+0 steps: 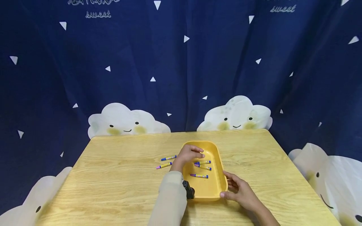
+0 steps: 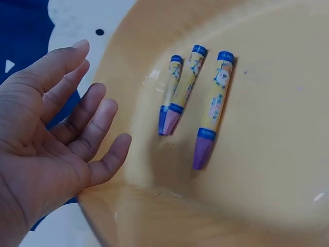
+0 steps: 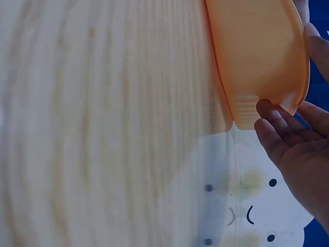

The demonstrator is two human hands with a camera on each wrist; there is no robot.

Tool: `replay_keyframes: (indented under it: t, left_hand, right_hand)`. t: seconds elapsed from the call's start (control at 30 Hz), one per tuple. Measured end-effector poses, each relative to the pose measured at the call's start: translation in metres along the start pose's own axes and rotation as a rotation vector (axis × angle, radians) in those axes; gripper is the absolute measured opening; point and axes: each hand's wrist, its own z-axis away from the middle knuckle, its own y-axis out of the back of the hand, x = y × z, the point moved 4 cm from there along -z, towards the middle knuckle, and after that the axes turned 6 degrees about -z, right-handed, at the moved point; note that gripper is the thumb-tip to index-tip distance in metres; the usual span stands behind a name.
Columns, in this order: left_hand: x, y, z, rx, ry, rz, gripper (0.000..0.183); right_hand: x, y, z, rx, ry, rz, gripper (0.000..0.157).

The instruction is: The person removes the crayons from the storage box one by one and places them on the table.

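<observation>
A yellow plastic tray lies on the table in the head view. Three crayons in yellow wrappers sit inside: a blue crayon, a pink crayon against it, and a purple crayon a little apart. My left hand hovers over the tray's far left part, fingers loosely bent and nothing between them; the left wrist view shows the palm and spread fingers. At the near right corner, my right hand touches the tray's outer side with thumb and fingertips, fingers relaxed.
Left of the tray, another blue crayon and another pink crayon lie on the wooden table. A dark blue curtain with white triangles and smiling clouds hangs behind the table and along its sides.
</observation>
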Motion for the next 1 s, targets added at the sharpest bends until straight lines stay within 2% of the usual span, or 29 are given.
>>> replay_keyframes:
  t: [0.17,0.37,0.53,0.77,1.0]
  left_hand:
    - [-0.003,-0.007,-0.007,-0.010,0.049,-0.008,0.028]
    - [-0.015,-0.018,-0.012,-0.028,0.126,0.023,0.030]
    - [-0.020,-0.022,-0.013,0.017,0.142,-0.026,0.028]
    - [-0.026,-0.026,-0.011,0.078,0.177,-0.018,0.026]
    - [-0.028,-0.029,-0.010,0.173,0.205,-0.125,0.020]
  right_hand:
    - [-0.001,0.002,0.000,-0.011,0.007,-0.042,0.078]
    - [0.000,0.001,-0.001,-0.023,-0.011,-0.044,0.077]
    - [0.001,0.000,-0.001,-0.026,-0.016,-0.043,0.077]
    - [0.001,0.000,-0.001,-0.019,-0.002,-0.017,0.079]
    - [0.002,0.000,-0.001,-0.012,-0.017,-0.001,0.078]
